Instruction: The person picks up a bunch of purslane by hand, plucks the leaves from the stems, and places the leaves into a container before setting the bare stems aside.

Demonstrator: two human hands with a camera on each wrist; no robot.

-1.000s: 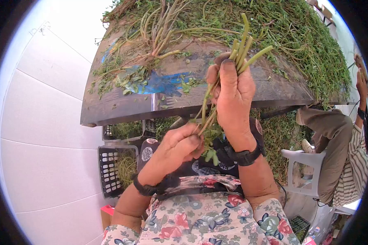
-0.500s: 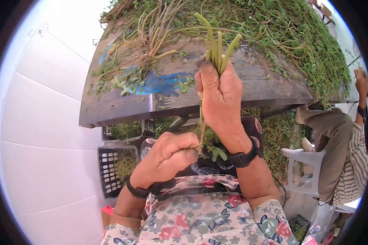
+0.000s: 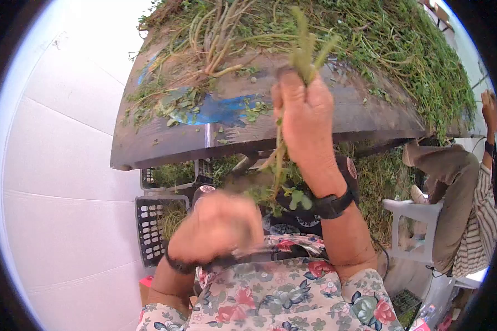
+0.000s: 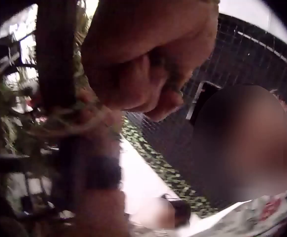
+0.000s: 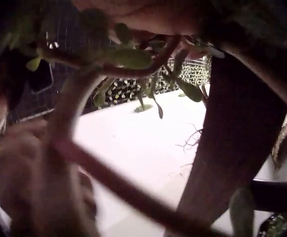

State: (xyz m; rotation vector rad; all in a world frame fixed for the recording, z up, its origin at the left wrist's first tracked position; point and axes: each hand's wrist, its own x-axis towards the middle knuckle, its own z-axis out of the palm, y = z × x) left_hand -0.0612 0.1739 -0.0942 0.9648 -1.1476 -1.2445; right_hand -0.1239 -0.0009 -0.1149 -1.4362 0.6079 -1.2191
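My right hand (image 3: pixel 308 121) grips a small bunch of purslane stems (image 3: pixel 305 55) upright in front of the table edge. Thick pale-green ends stick out above the fist. Below it hang thinner stems and small paddle-shaped leaves (image 3: pixel 299 198); in the right wrist view a thick reddish stem (image 5: pixel 123 190) and leaves (image 5: pixel 128 58) cross close to the camera. Lower left, close to the lap, is my left hand (image 3: pixel 218 226), blurred and apart from the bunch. The left wrist view shows that hand's fingers (image 4: pixel 136 81) curled in, with a dark greenish speck among them.
Piled greens (image 3: pixel 381 49) cover much of the wooden table (image 3: pixel 348 118). A pulled plant (image 3: pixel 218 52) and loose leaves lie near a blue patch (image 3: pixel 218 110). Black crates (image 3: pixel 152 229) stand below left. Another person (image 3: pixel 464 204) sits at the right by a white stool (image 3: pixel 417 231).
My left hand was pulling at a thin stem under the right fist and has come off it, moving down and left. My right hand shifted left, then slightly back right, still gripping the bunch.
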